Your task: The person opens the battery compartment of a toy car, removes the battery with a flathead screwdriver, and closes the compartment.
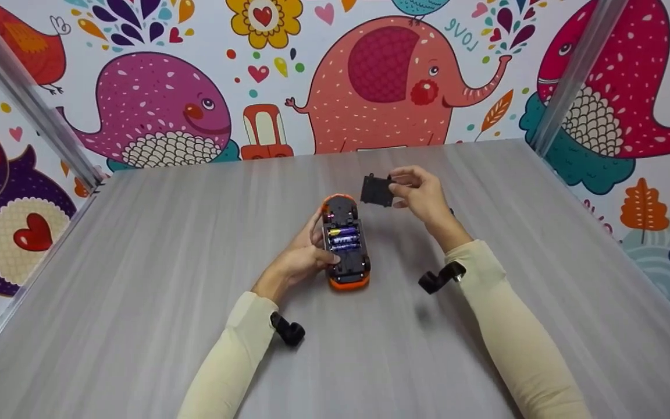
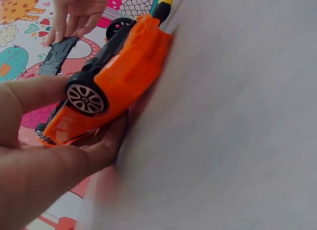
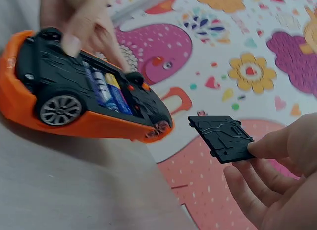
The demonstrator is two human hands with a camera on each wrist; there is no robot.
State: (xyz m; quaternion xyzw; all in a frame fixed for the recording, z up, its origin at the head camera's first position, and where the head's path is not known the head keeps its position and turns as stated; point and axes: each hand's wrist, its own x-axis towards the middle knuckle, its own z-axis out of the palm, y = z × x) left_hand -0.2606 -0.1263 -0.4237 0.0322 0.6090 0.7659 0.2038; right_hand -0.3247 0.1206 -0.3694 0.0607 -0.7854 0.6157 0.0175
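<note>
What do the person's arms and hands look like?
The left hand and right hand are ungloved. The left sleeve and right sleeve are cream and wrist-length. A black curved device sits at the left one's end, a similar device at the right's.

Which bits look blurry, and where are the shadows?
Head view: soft shadows on the table near the right sleeve; left wrist view: the table looks smeary, the car clearer; right wrist view: the wall looks a little soft, the cover crisper.
</note>
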